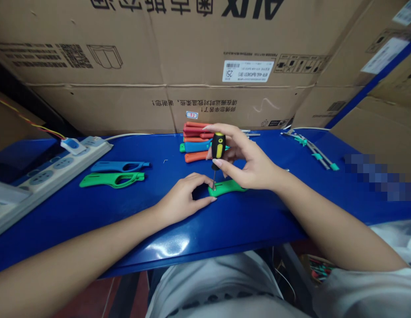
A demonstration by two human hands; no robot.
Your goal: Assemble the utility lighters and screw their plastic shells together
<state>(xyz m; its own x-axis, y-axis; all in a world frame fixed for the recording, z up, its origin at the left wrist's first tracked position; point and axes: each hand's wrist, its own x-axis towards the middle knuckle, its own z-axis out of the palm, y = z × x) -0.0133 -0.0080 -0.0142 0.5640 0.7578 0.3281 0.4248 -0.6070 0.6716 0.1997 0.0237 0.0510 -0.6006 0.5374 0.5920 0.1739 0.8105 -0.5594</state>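
My right hand (243,157) grips a black and yellow screwdriver (219,145) and keeps it upright. The screwdriver's tip meets the left end of a green lighter handle (228,187) lying flat on the blue table. My left hand (183,196) pinches that same end between thumb and fingers; my palm partly hides the fingers. Behind the screwdriver lies a stack of red lighter handles (194,129), with a blue one (195,146) and an orange one (196,157) in front, partly covered by my right hand.
To the left lie a blue lighter casing (109,166) and a green lighter casing (104,179), beside a white power strip (56,176). Thin metal rods with teal pieces (316,154) lie at the right. A large cardboard box (126,97) walls off the back of the table (132,234).
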